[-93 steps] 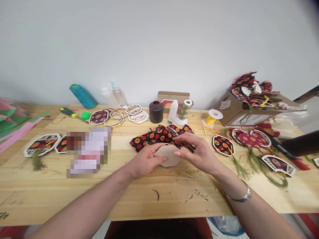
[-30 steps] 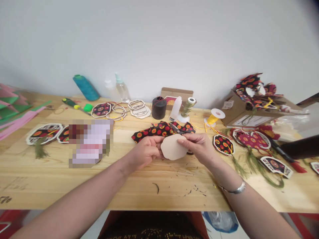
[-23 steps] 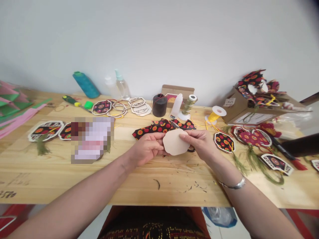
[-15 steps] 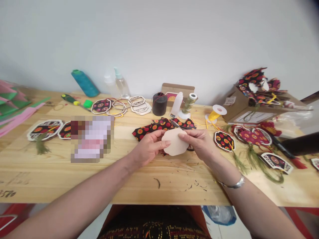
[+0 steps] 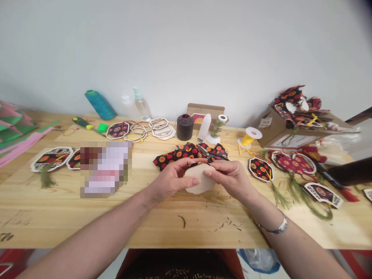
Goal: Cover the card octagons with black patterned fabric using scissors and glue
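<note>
A pale card piece with a scalloped outline point(image 5: 200, 185) is held between both hands above the wooden table, tilted, with its plain side towards me. My left hand point(image 5: 176, 179) pinches its left edge, thumb on the front. At the upper right edge my right hand point(image 5: 229, 175) grips it, the thumb flat on the front. A bit of patterned fabric shows along the card's top edge; its far side is hidden. Just behind lie black fabric scraps with red and yellow flowers point(image 5: 171, 156) and dark-handled scissors point(image 5: 215, 155).
Behind stand a black thread spool point(image 5: 185, 128), a white glue bottle point(image 5: 204, 128), and a yellow cord spool point(image 5: 250, 136). Finished tasselled ornaments point(image 5: 260, 169) lie to the right, near a cardboard box point(image 5: 293, 135) of fabric pieces. Dark snippets point(image 5: 229, 224) lie near the front edge.
The card has tipped back and dropped slightly, its top edge now showing patterned fabric. My right hand has shifted along the upper edge. The scissors show more clearly. The view has tilted up a little.
</note>
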`<state>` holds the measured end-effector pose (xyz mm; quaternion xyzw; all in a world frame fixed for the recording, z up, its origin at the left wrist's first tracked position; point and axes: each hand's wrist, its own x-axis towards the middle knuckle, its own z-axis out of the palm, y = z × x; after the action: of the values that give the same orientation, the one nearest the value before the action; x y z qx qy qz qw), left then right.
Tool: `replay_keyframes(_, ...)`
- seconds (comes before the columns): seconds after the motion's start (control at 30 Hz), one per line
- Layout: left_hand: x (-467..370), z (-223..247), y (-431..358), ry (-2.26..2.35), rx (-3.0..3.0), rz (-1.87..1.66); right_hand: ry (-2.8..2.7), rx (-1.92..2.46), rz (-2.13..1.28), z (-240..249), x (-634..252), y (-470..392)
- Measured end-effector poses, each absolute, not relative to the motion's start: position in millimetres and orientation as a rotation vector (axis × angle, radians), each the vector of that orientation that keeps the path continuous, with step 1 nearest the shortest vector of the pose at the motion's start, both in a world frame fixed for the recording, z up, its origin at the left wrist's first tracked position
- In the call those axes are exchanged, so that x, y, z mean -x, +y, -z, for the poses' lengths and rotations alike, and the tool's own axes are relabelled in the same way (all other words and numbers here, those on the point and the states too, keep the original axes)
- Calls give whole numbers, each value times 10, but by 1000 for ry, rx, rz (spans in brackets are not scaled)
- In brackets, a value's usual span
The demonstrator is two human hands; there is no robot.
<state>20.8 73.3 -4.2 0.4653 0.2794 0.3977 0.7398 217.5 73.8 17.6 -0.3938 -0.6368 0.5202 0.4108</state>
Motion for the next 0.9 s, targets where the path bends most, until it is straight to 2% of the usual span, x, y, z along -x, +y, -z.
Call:
replay_keyframes(0.43, -239, 171, 693, 788, -958, -856, -1735, 977, -1139, -105, -2163, 760)
replay_keyframes(0.9, -259, 205, 739, 794, -967, -870, -1625, 1005, -1154, -71, -2158, 801)
